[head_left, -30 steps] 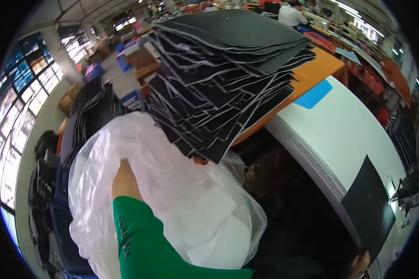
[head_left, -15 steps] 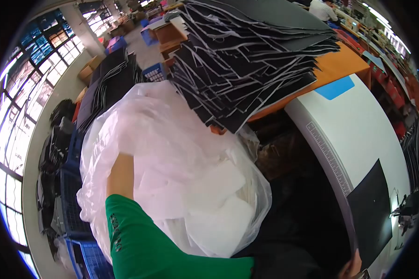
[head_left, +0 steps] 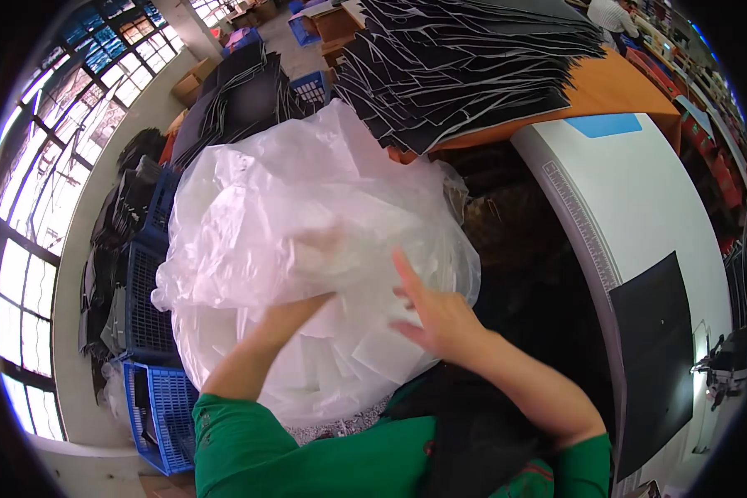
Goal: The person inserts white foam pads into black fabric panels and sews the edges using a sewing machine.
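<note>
The plastic bag (head_left: 241, 199), white pieces (head_left: 382, 353) inside, bulges around the left hand (head_left: 319, 241), blurred behind its film; that hand's grip I cannot tell. Over the bag's right part, the right hand's (head_left: 445, 324) fingers (head_left: 408, 277) spread loosely apart, holding nothing.

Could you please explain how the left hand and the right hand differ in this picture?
Cover: the left hand shows only faintly through the translucent plastic bag, while the right hand is uncovered, in front of it.
Pose: the right hand is open with fingers spread; the left hand's fingers cannot be made out.
Shared: both forearms are bare below green sleeves.
</note>
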Motion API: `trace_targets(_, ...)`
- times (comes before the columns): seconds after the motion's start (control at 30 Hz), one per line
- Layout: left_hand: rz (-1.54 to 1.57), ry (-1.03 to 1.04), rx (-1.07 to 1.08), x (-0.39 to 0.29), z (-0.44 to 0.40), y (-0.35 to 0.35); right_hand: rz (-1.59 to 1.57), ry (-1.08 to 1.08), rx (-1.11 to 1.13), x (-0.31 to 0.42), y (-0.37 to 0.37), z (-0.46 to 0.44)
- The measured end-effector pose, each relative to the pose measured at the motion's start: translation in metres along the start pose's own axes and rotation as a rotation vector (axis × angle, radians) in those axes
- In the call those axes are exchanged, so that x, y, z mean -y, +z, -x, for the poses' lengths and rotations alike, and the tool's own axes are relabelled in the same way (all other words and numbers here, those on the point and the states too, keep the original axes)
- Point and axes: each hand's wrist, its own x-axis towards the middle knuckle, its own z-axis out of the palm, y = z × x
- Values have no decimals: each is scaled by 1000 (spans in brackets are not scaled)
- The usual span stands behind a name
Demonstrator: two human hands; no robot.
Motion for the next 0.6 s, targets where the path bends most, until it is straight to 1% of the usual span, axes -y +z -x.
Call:
trace_targets(0.03, -560, -3, 127, -2, 12, 15, -97, 54, -42, -2, 5, -21)
trace_targets(0.07, -562, -6, 123, -9, 23, 19, -27, 96, -12, -6, 4, -43)
trace_targets(0.1, -538, -121, 157, -15, 34, 24, 46, 140, 19, -10, -1, -61)
trace_targets(0.13, -511, -236, 194, -19, 40, 26, 48, 138, 23, -16, -5, -75)
trace_targets(0.17, -509, -242, 192, -26, 37, 21, 182, 35, 8, -20, -9, -86)
trace_targets(0.2, -438, -303, 268, -32, 30, 11, 317, -71, -6, -23, -13, -98)
trace_targets(0.27, -289, -418, 412, -41, 7, -6, 213, -130, -196, 2, -36, -122)
trace_targets(0.3, -285, -424, 406, -41, -4, -6, 173, -250, -316, 19, -54, -135)
trace_targets(0.33, -384, -322, 300, -40, -16, -5, 128, -368, -438, 37, -72, -147)
trace_targets(0.37, -483, -217, 198, -41, -24, -3, 1, -304, -468, 53, -88, -157)
trace_targets(0.4, -485, -221, 196, -44, -31, -1, -125, -241, -498, 69, -103, -166)
trace_targets(0.47, -493, -115, 278, -50, -45, 3, -466, -204, -459, 96, -128, -183)
trace_targets(0.5, -498, -64, 318, -46, -50, 0, -467, -214, -454, 110, -136, -186)
trace_targets(0.53, -506, -71, 309, -33, -54, -5, -548, -202, -439, 123, -144, -189)
trace_targets(0.57, -392, 5, 293, -14, -59, -9, -629, -193, -421, 135, -151, -193)
trace_targets(0.6, -280, 81, 276, 7, -64, -16, -632, -210, -413, 144, -156, -195)
